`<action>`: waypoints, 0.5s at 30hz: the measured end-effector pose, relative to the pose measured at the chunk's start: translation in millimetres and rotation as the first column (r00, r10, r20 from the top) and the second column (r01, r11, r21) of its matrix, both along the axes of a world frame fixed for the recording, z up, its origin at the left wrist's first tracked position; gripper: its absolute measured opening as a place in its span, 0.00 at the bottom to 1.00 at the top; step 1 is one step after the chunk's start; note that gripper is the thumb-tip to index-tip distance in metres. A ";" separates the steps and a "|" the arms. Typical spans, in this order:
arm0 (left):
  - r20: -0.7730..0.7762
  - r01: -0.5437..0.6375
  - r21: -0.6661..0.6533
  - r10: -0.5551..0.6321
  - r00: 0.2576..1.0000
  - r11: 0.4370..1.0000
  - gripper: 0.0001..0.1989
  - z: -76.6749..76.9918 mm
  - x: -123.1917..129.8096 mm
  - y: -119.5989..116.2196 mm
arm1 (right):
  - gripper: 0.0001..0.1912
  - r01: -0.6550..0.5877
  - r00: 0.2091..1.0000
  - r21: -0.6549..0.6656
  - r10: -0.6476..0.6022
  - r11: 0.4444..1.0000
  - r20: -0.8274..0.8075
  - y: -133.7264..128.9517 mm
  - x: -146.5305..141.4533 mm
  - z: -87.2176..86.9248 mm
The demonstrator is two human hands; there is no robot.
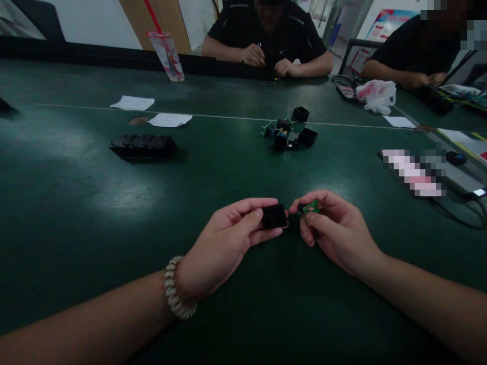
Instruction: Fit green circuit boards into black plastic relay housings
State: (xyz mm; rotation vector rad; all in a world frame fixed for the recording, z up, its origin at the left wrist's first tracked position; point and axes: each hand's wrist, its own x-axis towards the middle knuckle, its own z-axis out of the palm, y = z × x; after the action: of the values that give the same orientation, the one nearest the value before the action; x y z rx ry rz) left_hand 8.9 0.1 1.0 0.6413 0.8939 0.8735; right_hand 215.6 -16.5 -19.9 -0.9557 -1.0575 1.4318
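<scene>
My left hand (224,233) is closed around a small black plastic housing (275,217), thumb on top and fingers along its sides. Just right of it, my right hand (338,228) pinches a small green circuit board (312,207) between thumb and fingers. A dark part sits at the board's left end, close to the housing; a narrow gap shows between the two. Farther up the table lies a loose group of black housings (307,137) and green circuit boards (268,130). Both hands are above the dark green tabletop (213,172).
At the left stands a row of joined black boxes (142,147), near paper slips (170,119). A plastic cup with a red straw (169,58) stands farther back. At the right lie a blurred pink item (413,172), cables and a plastic bag (376,95). Two people sit across the table.
</scene>
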 end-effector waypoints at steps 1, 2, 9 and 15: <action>-0.004 -0.002 -0.003 0.002 1.000 1.000 0.14 0.2 0.2 0.2 | 0.06 0.000 1.000 -0.007 0.000 1.000 0.001 -0.1 0.1 0.2; -0.005 -0.001 -0.003 0.001 1.000 1.000 0.14 0.4 0.4 0.3 | 0.06 -0.003 1.000 -0.012 0.003 1.000 0.001 -0.1 0.3 0.5; 0.008 0.008 0.012 -0.008 1.000 1.000 0.13 0.4 0.4 0.0 | 0.10 -0.036 0.999 -0.017 0.036 0.999 -0.023 0.0 2.3 -0.4; 0.016 0.005 -0.005 -0.004 1.000 1.000 0.15 1.1 0.6 -0.4 | 0.08 -0.024 1.000 -0.016 0.024 1.000 -0.017 -0.7 2.0 -2.7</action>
State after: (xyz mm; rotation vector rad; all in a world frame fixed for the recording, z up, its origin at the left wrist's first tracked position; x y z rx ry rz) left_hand 9.5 -0.4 2.1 0.6311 0.8800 0.8709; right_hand 217.6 -17.2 -22.6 -0.9442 -1.0501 1.4679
